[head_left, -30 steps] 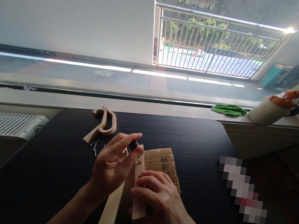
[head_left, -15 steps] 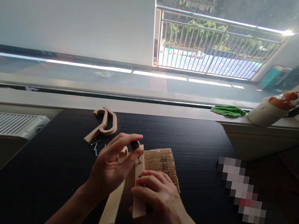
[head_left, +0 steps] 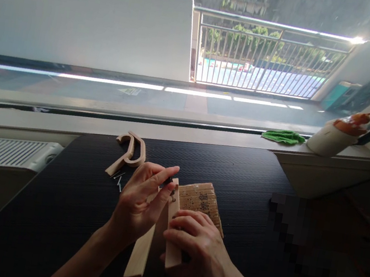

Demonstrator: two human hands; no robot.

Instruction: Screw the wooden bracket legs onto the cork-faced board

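Observation:
My left hand [head_left: 140,197] is closed in a pinch, thumb and fingers on a small dark piece [head_left: 168,180] whose kind I cannot make out. It sits at the far end of a light wooden strip [head_left: 172,253], where small marks like holes or fittings show. My right hand [head_left: 195,243] is wrapped round the near half of that strip from the right, its thumb mostly hidden. A second wooden strip [head_left: 137,258] slants to the left of it, its upper part covered by my left hand. Beyond the strips lies a piece of corrugated cardboard [head_left: 202,201] with writing and small holes.
Curved wooden pieces [head_left: 138,149] lie on the black table [head_left: 230,165] at the back left, with several screws or nails [head_left: 119,184] near them. On the windowsill are a green cloth [head_left: 283,137] and a whitish container [head_left: 330,138]. A radiator [head_left: 6,155] stands left.
My left fingers have shifted round the dark piece, the index finger reaching further over it, so less of it shows. My right hand and the strips are almost unmoved.

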